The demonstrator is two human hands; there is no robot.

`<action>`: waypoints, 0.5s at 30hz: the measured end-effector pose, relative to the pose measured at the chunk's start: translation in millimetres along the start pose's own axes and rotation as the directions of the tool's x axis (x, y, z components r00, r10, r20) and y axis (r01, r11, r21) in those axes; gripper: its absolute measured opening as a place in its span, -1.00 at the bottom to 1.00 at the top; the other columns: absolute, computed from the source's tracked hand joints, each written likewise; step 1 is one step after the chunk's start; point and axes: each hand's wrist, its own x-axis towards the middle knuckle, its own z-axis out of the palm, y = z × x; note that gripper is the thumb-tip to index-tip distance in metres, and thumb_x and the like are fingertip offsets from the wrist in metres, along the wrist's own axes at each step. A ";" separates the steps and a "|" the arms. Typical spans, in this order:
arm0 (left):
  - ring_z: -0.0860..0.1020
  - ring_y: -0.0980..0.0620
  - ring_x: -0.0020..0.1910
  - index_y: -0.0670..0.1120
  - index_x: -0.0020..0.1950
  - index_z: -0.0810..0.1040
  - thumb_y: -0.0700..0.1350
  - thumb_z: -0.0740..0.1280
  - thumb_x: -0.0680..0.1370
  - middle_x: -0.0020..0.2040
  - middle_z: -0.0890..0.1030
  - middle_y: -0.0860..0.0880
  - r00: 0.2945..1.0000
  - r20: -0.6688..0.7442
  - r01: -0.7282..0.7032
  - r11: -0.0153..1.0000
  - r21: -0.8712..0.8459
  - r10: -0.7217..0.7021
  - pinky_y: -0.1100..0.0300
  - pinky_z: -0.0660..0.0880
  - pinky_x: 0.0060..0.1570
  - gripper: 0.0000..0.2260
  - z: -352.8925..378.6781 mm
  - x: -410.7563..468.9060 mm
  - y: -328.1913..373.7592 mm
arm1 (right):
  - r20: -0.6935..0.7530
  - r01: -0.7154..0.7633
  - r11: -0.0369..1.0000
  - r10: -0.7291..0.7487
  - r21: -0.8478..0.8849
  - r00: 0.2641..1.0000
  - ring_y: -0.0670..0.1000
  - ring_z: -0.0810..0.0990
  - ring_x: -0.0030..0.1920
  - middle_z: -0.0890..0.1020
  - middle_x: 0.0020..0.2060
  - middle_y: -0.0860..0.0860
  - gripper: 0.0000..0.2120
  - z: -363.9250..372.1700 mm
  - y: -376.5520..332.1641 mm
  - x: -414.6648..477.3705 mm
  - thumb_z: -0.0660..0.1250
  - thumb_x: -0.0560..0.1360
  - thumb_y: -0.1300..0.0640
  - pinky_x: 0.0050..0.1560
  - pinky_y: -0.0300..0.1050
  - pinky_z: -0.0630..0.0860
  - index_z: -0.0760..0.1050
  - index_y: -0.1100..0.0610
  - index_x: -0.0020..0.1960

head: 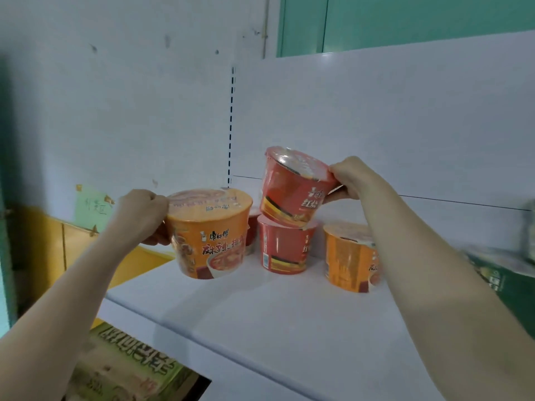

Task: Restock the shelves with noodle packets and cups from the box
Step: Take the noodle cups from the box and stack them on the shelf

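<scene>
Both hands loaded. My left hand (142,212) grips an orange cup (210,234) by its rim and side, held just above the front left of the white shelf (260,314), not set down yet as far as I can tell. My right hand (350,180) pinches the rim of a red cup (295,186), tilted, its base touching the lid of a second red cup (285,246) that stands on the shelf; looks like I'm stacking it.

Already on the shelf: that lower red cup, another red one (252,230) mostly hidden behind the orange cup, and an orange cup at right (351,257). Some green packs (500,273) sit at the far right, blurred.

Progress guess: early-to-mid. Plenty of bare shelf in front. Green noodle packs (124,369) show on the level below, lower left. The box itself isn't in view, so what's left in it I can't say.
</scene>
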 end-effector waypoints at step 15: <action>0.58 -0.12 -0.48 -0.31 -0.22 0.53 -0.22 0.11 0.54 -0.54 0.58 -0.15 0.998 0.057 -0.040 0.999 -0.014 0.041 0.15 0.53 -0.40 -0.73 16.3 35.8 1.3 | -0.134 -0.127 0.979 0.106 -0.162 0.985 0.24 0.64 -0.36 0.58 -0.33 0.36 -0.81 27.1 10.5 69.8 0.07 0.45 0.39 -0.36 0.00 0.61 0.42 0.41 -0.24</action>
